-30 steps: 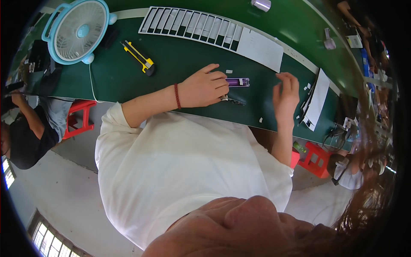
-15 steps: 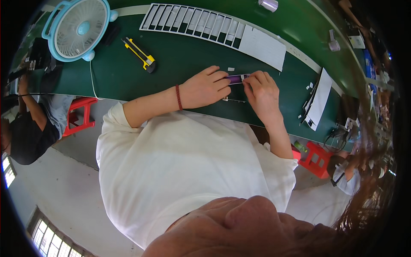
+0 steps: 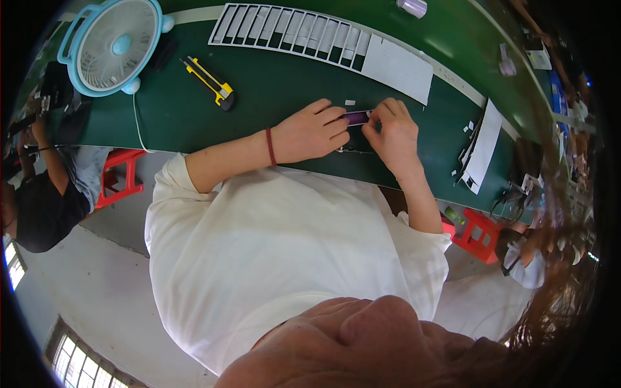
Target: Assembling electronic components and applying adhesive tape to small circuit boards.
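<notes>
A small flat purple piece [image 3: 357, 118] with pale long edges lies on the green table between my hands. My left hand [image 3: 313, 131], with a red braided band at the wrist, has its fingers bent over the left end of the piece and holds it. At the opposite end, my right hand [image 3: 393, 131] has thumb and forefinger pinched together. Whatever those fingertips grip is too small to make out. A thin narrow strip [image 3: 354, 151] lies just below the purple piece, near the table's front edge.
Beyond my hands lies a long white slotted sheet [image 3: 398, 64]. A yellow-black utility knife [image 3: 210, 84] and a blue fan [image 3: 116, 48] are to the left. White sheets [image 3: 482, 149] and small scraps lie right. A person in black [image 3: 48, 200] sits at far left.
My right hand has shifted slightly up and left, its pinch closing at the purple piece's right end. The pale bit seen there before is now mostly covered. My left hand stays put.
</notes>
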